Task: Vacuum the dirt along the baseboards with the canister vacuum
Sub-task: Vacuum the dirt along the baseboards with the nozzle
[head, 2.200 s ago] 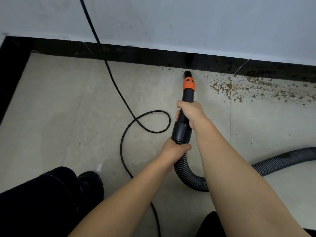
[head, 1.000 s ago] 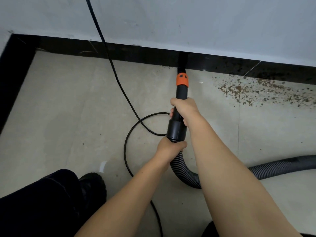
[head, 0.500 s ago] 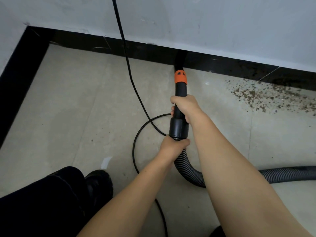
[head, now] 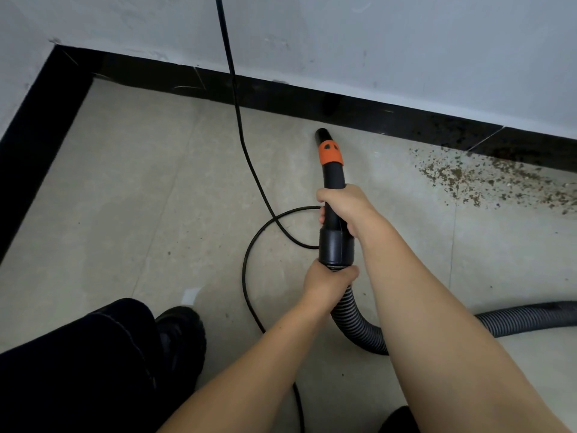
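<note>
At the left, the black baseboard (head: 150, 73) met the corner of the floor (head: 109, 198), and the tiles along that stretch showed no visible dirt. The power cord (head: 240, 142) hung down the wall and looped on the floor just left of the wand.

Your left hand (head: 327, 281) was closed around the hose (head: 359, 323) where it joins the cuff. Your right hand (head: 343, 207) was wrapped around the black nozzle (head: 331, 164) above the cuff. The nozzle tip pointed at the baseboard and sat near it but apart from it.

The step in hand appeared to be a pass along the wall edge. The dirt (head: 487, 179) lay scattered to the right, against the baseboard toward the floor's right edge, well apart from the tip.

The next move called for swinging the tip rightward along the baseboard into that patch, with the hose trailing freely.
</note>
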A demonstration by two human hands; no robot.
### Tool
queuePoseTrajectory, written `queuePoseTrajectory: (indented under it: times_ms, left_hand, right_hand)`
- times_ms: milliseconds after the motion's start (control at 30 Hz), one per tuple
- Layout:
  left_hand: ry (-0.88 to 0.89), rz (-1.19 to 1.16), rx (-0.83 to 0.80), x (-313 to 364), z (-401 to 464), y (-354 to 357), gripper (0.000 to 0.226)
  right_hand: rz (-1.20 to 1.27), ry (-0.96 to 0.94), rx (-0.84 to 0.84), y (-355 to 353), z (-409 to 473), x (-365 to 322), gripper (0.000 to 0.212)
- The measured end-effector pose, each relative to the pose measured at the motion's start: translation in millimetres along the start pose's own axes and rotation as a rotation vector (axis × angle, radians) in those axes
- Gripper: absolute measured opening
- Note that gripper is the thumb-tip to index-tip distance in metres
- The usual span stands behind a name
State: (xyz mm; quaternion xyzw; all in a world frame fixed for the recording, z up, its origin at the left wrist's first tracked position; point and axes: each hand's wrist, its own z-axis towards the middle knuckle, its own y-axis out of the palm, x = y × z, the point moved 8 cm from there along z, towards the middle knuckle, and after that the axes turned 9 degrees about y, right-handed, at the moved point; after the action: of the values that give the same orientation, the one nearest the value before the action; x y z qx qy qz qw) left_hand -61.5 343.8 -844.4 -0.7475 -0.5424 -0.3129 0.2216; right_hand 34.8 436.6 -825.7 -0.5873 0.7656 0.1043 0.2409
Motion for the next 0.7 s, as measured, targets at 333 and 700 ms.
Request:
queuePoseTrajectory:
  times_ms: [333, 700]
  left_hand:
    - [-0.037, -0.018, 0.046, -2.0, -7.5, -8.5, 0.018]
    - [-0.032, 0.186, -0.160, -18.3, -50.7, 42.7, 0.009]
  right_hand:
    - [-0.016, -0.018, -0.010, 11.7, -2.8, 1.7, 0.013]
    - [0.216, 0.051, 0.116, -69.8, -39.1, 58.5, 0.007]
